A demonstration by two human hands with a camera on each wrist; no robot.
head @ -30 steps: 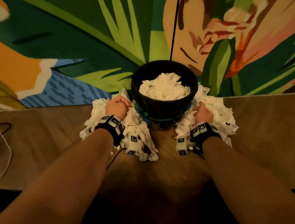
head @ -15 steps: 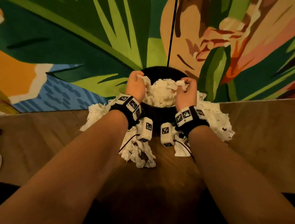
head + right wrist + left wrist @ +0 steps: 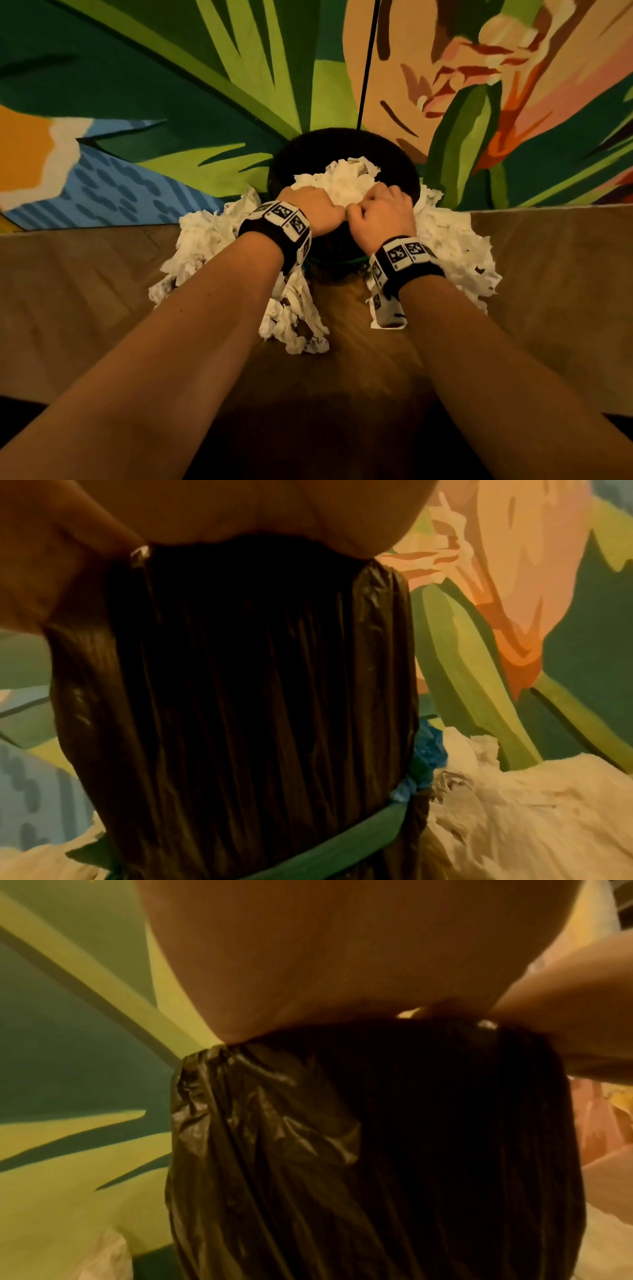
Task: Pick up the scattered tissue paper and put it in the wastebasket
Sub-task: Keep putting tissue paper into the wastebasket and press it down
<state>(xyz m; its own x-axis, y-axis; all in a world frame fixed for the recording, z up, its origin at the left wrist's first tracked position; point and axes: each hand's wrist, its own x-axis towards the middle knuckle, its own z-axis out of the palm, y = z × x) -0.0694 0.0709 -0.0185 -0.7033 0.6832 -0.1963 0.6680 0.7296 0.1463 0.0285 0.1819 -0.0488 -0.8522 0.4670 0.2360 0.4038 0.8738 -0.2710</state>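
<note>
The black-lined wastebasket (image 3: 342, 144) stands against the painted wall, heaped with white tissue paper (image 3: 346, 180). My left hand (image 3: 313, 209) and right hand (image 3: 383, 209) sit side by side on that heap at the near rim, fingers curled down into the tissue. The fingertips are buried. More scattered tissue lies on the floor left of the basket (image 3: 200, 246), right of it (image 3: 452, 246) and in front (image 3: 294, 325). The wrist views show only the heel of each hand (image 3: 308, 961) (image 3: 257, 507) above the bin liner (image 3: 377, 1150) (image 3: 257, 696).
A colourful mural wall (image 3: 171, 85) rises right behind the basket, with a thin black cable (image 3: 368, 61) hanging down to it. The wooden floor (image 3: 102, 308) spreads to both sides. A green band (image 3: 342, 840) circles the liner low down.
Both hands lifted handfuls of tissue from the floor beside the basket, carried them over the rim, and now sit lower, close together on the heap inside.
</note>
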